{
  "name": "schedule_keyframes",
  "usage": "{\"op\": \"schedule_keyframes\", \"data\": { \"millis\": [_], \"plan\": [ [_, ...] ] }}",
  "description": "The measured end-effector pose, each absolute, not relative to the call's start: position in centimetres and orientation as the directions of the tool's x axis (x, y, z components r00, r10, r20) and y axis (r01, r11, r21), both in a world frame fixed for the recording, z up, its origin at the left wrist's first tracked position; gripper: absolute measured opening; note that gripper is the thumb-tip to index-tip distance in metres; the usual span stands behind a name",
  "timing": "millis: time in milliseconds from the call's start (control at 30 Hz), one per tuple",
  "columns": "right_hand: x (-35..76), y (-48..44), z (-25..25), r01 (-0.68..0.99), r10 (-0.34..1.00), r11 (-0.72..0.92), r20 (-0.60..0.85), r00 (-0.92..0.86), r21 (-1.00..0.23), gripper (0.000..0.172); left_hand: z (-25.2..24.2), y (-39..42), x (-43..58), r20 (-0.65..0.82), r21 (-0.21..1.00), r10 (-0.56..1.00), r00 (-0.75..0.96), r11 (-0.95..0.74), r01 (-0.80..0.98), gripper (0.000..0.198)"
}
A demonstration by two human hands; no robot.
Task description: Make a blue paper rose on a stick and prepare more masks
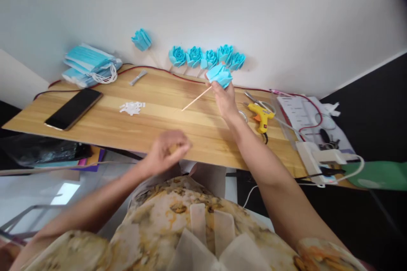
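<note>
My right hand [225, 100] reaches to the back of the wooden table [152, 123] and grips a blue fabric flower [219, 75] on a thin stick [195, 99]. The stick slants down to the left over the tabletop. The flower is just in front of a row of several finished blue flowers [206, 56] leaning on the white wall. Another blue flower [141, 39] leans alone further left. My left hand [168, 150] hovers near the table's front edge, fingers curled in; whether it holds anything is hidden.
A stack of blue face masks [90, 64], a black phone [73, 108], white scraps [132, 107] and a grey strip [137, 77] lie at left. A yellow glue gun [261, 116], scissors [254, 98], papers [302, 114] and a white power strip [314, 156] sit at right. A red cable [178, 75] runs along the back.
</note>
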State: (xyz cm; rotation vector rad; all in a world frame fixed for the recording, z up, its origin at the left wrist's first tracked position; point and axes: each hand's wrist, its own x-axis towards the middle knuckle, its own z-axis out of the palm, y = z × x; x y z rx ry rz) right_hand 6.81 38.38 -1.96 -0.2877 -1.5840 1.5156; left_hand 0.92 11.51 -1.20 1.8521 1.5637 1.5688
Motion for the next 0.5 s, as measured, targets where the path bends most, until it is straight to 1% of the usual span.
{"op": "schedule_keyframes", "data": {
  "millis": [33,67,100,133,200,233,300,333,367,400,500],
  "plan": [
    [6.8,38.4,-2.4,-0.392,0.713,0.175,0.391,-0.582,-0.903,0.071,-2.7,9.2,1.9,0.486,0.758,0.868,-0.099,-0.362,0.542,0.029],
    [6.8,38.3,-2.8,-0.384,0.726,0.131,0.353,-0.59,-0.914,0.068,-4.2,7.1,2.6,0.469,0.741,0.88,-0.069,-0.35,0.573,0.029],
    [6.8,38.2,-3.1,-0.379,0.737,0.093,0.32,-0.596,-0.921,0.065,-5.8,5.2,3.0,0.464,0.715,0.882,-0.081,-0.319,0.622,0.027],
    [6.9,38.1,-3.3,-0.375,0.744,0.063,0.294,-0.6,-0.925,0.062,-7.4,3.5,3.1,0.457,0.689,0.877,-0.148,-0.245,0.682,0.026],
    [7.0,37.7,-3.7,-0.366,0.745,0.021,0.259,-0.615,-0.93,0.058,-10.6,0.8,2.6,0.434,0.696,0.817,-0.379,-0.037,0.717,0.027],
    [7.0,37.6,-3.8,-0.361,0.739,0.007,0.248,-0.626,-0.933,0.057,-12.2,-0.2,2.1,0.369,0.693,0.81,-0.456,0.087,0.716,0.029],
    [7.0,37.4,-4.0,-0.349,0.723,-0.015,0.23,-0.651,-0.937,0.059,-15.1,-1.5,1.0,0.182,0.618,0.84,-0.512,0.308,0.724,0.037],
    [7.0,37.3,-4.1,-0.343,0.716,-0.025,0.222,-0.662,-0.939,0.063,-16.5,-1.8,0.4,0.054,0.548,0.856,-0.514,0.405,0.732,0.04],
    [7.0,37.1,-4.1,-0.337,0.71,-0.036,0.213,-0.671,-0.941,0.066,-17.8,-2.0,-0.2,-0.107,0.454,0.853,-0.512,0.5,0.738,0.04],
    [7.1,37.0,-4.2,-0.329,0.706,-0.047,0.201,-0.679,-0.943,0.071,-18.9,-2.1,-0.6,-0.27,0.349,0.817,-0.509,0.576,0.739,0.04],
    [7.4,36.5,-4.5,-0.292,0.697,-0.077,0.158,-0.7,-0.953,0.08,-20.7,-2.4,-1.4,-0.429,0.202,0.698,-0.573,0.692,0.693,0.046]
  ]
}}
